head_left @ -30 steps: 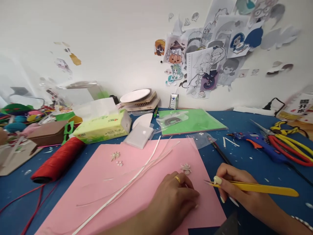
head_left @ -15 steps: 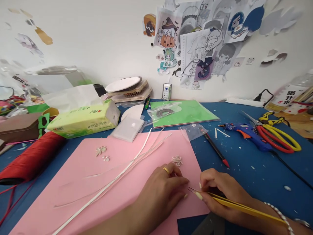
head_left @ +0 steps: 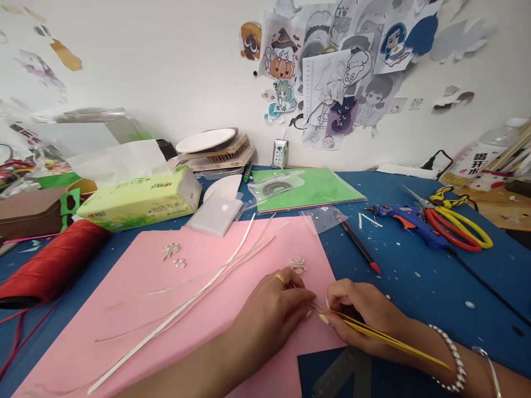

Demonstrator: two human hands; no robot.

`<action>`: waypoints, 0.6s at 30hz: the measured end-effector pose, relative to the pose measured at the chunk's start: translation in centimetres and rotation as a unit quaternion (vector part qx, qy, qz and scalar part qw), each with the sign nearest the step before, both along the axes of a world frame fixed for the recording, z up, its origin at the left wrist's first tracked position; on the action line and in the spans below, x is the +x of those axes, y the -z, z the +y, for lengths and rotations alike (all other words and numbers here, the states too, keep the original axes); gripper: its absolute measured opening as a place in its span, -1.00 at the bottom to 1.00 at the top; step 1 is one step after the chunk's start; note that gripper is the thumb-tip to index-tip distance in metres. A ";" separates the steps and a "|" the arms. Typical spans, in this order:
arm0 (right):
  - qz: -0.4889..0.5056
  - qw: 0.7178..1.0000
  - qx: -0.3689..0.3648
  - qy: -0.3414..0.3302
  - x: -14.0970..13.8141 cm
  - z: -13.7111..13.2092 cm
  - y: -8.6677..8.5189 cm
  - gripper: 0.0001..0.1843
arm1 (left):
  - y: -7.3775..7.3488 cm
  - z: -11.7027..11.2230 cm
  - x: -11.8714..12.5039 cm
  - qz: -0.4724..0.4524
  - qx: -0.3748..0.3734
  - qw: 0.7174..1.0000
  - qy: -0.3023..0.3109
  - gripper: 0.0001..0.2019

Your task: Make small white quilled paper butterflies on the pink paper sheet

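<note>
My left hand [head_left: 276, 312], with a gold ring, rests on the pink paper sheet [head_left: 124, 309], fingers pinched together at the tweezer tips; what they pinch is too small to see. My right hand [head_left: 365, 315] grips yellow tweezers [head_left: 373, 334] whose tips meet my left fingertips. A small white curled paper piece [head_left: 297, 264] lies just beyond my left hand. Long white paper strips [head_left: 199, 296] run across the sheet. Two more little paper shapes [head_left: 172, 254] sit at the sheet's far left.
On the blue table [head_left: 435, 276]: a red pencil [head_left: 360, 249], blue glue gun [head_left: 409, 218], red and yellow scissors [head_left: 460, 226], green folder [head_left: 319, 190], tissue pack [head_left: 141, 202], red thread spool [head_left: 50, 265], white foam pad [head_left: 215, 213]. A ruler [head_left: 344, 376] lies at the near edge.
My right hand has brought the tweezers left until their tips meet my left fingers. The view has shifted slightly, so the things on the table appear further left and up.
</note>
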State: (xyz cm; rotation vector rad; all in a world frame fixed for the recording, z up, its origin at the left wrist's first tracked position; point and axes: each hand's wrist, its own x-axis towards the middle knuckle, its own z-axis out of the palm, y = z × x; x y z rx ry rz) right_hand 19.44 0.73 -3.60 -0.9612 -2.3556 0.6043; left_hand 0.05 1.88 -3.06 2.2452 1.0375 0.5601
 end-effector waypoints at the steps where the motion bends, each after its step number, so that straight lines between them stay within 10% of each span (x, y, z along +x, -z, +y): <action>1: 0.000 1.000 -0.002 0.001 0.0 0.0 0.0 -0.90 | 0.0 0.0 0.0 -0.008 -0.002 1.000 -0.003 -0.76; 18: 0.014 0.993 -0.118 0.012 -0.1 0.2 -0.8 -0.91 | 0.2 0.6 0.0 -0.046 0.017 0.999 -0.023 -0.82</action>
